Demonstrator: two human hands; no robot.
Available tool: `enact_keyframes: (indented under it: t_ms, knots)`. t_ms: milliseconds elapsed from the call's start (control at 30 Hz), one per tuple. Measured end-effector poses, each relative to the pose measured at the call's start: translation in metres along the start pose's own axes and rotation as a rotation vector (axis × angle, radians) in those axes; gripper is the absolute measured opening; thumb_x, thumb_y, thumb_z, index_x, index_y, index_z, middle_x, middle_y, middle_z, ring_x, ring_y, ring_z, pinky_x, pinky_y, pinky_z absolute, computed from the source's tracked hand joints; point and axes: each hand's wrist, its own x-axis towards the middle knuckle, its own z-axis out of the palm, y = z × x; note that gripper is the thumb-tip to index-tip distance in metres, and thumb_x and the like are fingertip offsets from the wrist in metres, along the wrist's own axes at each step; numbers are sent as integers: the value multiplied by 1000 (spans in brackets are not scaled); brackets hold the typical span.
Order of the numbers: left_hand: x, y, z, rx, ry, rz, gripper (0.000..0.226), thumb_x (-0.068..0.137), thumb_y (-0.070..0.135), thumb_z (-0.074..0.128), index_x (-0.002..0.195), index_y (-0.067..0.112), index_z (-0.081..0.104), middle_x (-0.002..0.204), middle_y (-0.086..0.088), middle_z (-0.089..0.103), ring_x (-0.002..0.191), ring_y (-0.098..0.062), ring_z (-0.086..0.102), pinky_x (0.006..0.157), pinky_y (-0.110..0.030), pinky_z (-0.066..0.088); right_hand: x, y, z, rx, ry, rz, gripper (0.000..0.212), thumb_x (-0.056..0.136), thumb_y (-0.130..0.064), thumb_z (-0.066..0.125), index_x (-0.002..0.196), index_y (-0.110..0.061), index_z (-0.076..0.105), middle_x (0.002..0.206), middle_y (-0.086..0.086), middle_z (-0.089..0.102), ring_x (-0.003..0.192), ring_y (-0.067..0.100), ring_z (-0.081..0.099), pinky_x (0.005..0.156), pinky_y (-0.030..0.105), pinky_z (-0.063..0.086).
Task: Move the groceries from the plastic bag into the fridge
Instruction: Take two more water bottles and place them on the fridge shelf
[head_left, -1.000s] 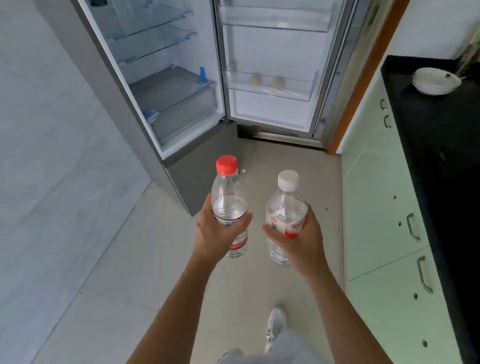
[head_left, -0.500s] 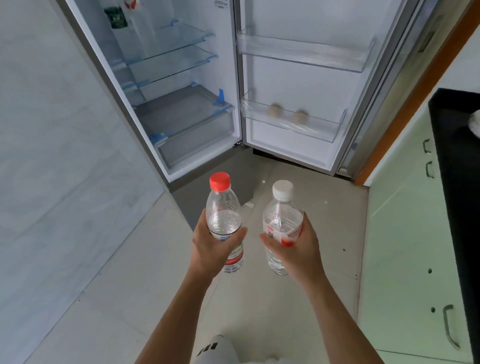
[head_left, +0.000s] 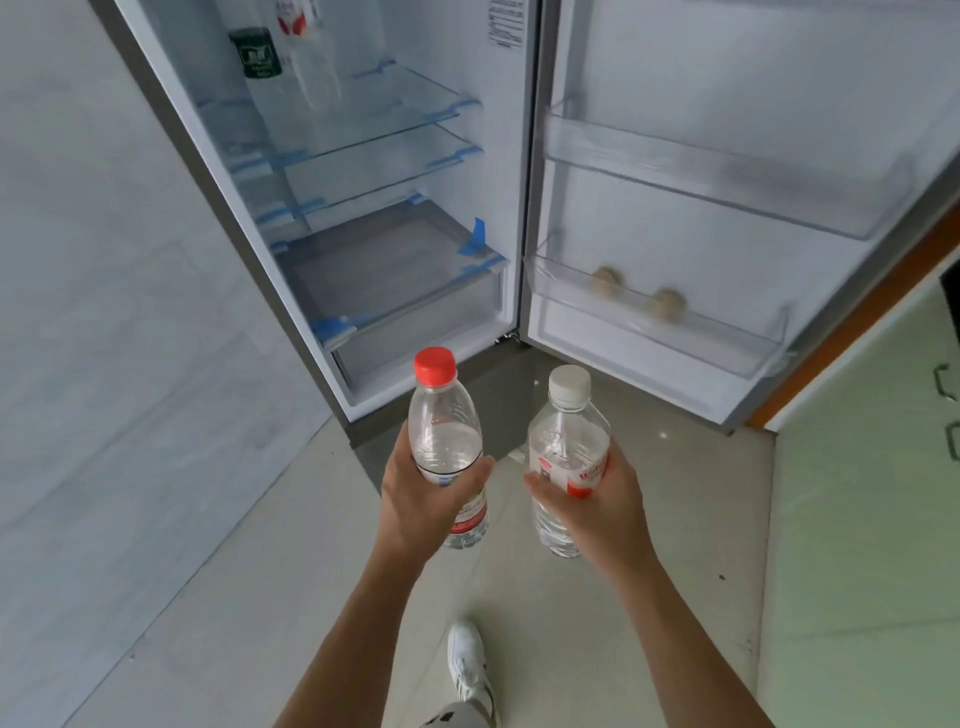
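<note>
Left hand (head_left: 426, 493) wraps the red-capped bottle (head_left: 447, 441), right hand (head_left: 597, 499) wraps the white-capped bottle (head_left: 566, 457); both upright, held side by side, apart, above the floor before the open fridge (head_left: 363, 260). Two eggs (head_left: 636, 293) sit in the lower door bin (head_left: 675, 338)

On my feed the left hand (head_left: 423, 501) and right hand (head_left: 602, 501) are bare, as are both forearms (head_left: 363, 623) to the frame's edge. I see one white sneaker (head_left: 469, 667) with dark side stripes, and a pale trouser leg (head_left: 457, 719) bearing a black mark
</note>
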Motion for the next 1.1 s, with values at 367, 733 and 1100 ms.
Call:
enact_keyframes:
  t_ms: [367, 733, 1100]
  knots:
    - [142, -13, -20, -64, -19, 4, 58, 60, 59, 75, 110, 38, 55, 94, 15, 68, 89, -2, 68, 67, -11, 50, 128, -32, 74, -66, -23, -31, 57, 67, -22, 92, 114, -33, 62, 97, -18, 72, 91, 4, 69, 79, 19, 51]
    - [230, -9, -19, -75, 98, 18, 58, 60, 54, 78, 109, 33, 56, 93, 13, 67, 89, -5, 68, 66, -9, 51, 226, -44, 108, -28, -121, -69, 61, 69, -18, 92, 119, -32, 60, 101, -19, 71, 95, 1, 68, 79, 10, 51]
    - [333, 33, 0, -44, 336, 8, 50, 59, 56, 75, 101, 36, 56, 88, 13, 67, 87, -10, 68, 70, -16, 51, 369, -79, 136, 25, -336, -199, 67, 71, -24, 91, 125, -36, 53, 109, -16, 69, 104, 4, 67, 88, 18, 54]
